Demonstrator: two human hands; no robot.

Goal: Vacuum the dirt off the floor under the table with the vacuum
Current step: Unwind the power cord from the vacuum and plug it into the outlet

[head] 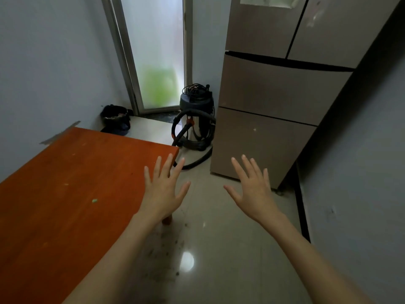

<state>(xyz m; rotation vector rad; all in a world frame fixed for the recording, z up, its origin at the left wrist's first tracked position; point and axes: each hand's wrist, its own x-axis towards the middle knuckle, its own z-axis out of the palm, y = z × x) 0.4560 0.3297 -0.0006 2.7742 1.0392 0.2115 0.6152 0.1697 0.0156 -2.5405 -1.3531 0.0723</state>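
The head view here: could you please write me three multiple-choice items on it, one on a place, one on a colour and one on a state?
1. Where does the vacuum stand?
A. Between the glass door and the fridge
B. On the table
C. Behind the bin

2. What colour is the table top?
A. White
B. Orange-red
C. Green

3. What do the hands hold?
A. The hose
B. A cloth
C. Nothing

Answers:
1. A, since the vacuum sits on the floor with the door to one side and the fridge to the other.
2. B, since the whole top is orange-red.
3. C, since the left hand and right hand are spread in the air with straight fingers, and the hose lies on the floor.
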